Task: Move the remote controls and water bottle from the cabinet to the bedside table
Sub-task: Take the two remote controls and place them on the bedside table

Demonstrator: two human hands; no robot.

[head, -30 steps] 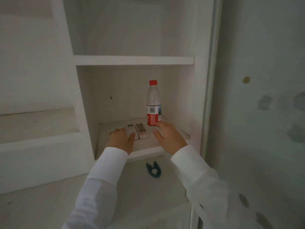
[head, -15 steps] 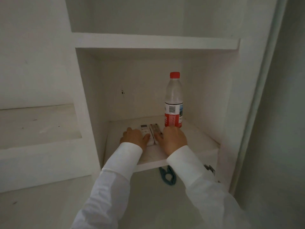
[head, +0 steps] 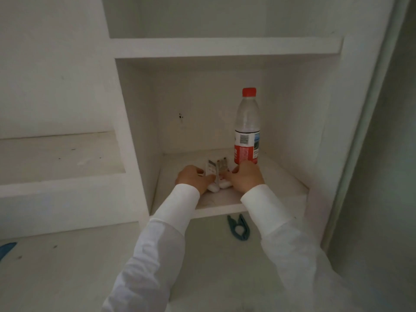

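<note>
Two white remote controls lie side by side on the cabinet shelf (head: 281,188): the left remote (head: 211,168) and the right remote (head: 222,165). My left hand (head: 193,178) rests on the left remote's near end, fingers curled over it. From the other side my right hand (head: 245,176) covers the right remote's near end, its thumb touching the base of the bottle. A clear water bottle (head: 247,129) with a red cap and a red label stands upright just behind my right hand. The near ends of both remotes are hidden under my fingers.
The white cabinet niche has an upper shelf (head: 225,47) above it and side walls close on both sides. A blue clip (head: 238,227) lies on the lower surface below the shelf edge. A lower white ledge (head: 58,158) extends to the left.
Both hands have closed in onto the two remotes from either side. The camera has moved nearer to the niche. The bottle has not moved.
</note>
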